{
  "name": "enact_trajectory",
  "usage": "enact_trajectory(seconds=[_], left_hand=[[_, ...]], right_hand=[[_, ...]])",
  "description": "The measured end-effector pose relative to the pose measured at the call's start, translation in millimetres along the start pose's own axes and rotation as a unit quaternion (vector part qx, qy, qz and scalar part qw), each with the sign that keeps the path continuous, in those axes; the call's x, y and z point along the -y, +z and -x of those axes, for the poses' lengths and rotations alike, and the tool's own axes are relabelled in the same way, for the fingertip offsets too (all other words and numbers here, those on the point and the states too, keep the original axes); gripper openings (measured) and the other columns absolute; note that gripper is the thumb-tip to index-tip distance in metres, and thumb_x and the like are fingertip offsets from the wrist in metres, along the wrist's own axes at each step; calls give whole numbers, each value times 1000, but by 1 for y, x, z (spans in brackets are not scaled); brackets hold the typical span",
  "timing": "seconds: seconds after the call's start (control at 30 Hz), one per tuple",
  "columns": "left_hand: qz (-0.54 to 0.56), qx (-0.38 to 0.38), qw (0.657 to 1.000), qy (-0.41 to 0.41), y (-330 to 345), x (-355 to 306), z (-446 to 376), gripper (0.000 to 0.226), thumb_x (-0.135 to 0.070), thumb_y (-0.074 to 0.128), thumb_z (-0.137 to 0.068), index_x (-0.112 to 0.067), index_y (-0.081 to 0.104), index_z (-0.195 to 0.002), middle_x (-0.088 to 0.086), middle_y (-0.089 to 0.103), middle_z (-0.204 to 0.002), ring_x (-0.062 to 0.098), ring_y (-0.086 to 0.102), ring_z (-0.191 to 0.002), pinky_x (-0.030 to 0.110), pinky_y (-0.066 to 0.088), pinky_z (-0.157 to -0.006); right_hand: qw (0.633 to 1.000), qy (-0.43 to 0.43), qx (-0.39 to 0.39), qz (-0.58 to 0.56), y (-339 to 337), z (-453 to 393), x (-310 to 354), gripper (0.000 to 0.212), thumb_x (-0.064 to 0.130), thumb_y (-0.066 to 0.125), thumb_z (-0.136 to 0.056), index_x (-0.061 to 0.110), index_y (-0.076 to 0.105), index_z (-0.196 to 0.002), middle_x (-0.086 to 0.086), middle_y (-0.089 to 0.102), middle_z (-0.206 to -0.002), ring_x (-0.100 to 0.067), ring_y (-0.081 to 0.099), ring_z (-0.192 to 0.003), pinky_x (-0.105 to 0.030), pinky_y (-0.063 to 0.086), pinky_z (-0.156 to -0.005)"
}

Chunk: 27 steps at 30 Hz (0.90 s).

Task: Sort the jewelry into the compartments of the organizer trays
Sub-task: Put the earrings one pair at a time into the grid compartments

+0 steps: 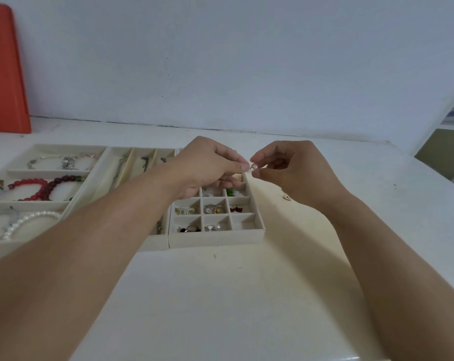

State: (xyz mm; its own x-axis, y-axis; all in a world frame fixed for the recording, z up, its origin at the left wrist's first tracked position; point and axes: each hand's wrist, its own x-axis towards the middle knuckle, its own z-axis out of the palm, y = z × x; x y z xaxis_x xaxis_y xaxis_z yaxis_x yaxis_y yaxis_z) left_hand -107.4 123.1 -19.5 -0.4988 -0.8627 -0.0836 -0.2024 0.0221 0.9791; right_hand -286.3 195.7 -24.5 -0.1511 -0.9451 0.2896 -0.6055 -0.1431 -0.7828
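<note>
Mid-sort: both hands, left hand [207, 162] and right hand [296, 170], pinch 1 small earring-like piece [253, 168] between nearly closed fingertips, held just above the far-right corner of the grid tray [215, 237] beneath them; next move likely a careful drop into a compartment directly below.

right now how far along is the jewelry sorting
Mostly done, it seems. The left tray holds red bead bracelets and a pearl strand; most visible cells of the small grid tray hold pieces. In hand: the left hand and right hand pinch one small piece above the grid. Left: a small piece on the table, and the near-right grid cell looks bare.
</note>
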Motion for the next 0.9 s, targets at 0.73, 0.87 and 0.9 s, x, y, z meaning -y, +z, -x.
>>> enact_trajectory(seconds=[0.73,0.87,0.9], left_hand=[[-33,9,999,38,-2,-6,0,5,-3,76,-85,-6,76,-89,13,77,-83,15,71,-69,27,60,-77],[-37,32,998,43,-6,-11,2,7,-5,75,-86,-4,76,-93,14,78,-88,16,71,-73,20,55,-66],[-39,37,998,43,-7,-11,2,8,-5,75,-87,-3,76,-94,13,78,-90,16,72,-75,20,55,-67]], right_hand=[[995,41,39,-82,-1,5,6,12,14,84,-80,10,74,-84,6,71,-69,-5,62,-63,-9,39,-51],[996,44,25,-78,-1,4,7,20,22,85,-78,10,73,-90,6,73,-71,-9,63,-66,-17,45,-61],[995,51,21,-79,-2,4,7,23,25,86,-78,12,73,-92,6,74,-72,-11,65,-67,-25,48,-66]])
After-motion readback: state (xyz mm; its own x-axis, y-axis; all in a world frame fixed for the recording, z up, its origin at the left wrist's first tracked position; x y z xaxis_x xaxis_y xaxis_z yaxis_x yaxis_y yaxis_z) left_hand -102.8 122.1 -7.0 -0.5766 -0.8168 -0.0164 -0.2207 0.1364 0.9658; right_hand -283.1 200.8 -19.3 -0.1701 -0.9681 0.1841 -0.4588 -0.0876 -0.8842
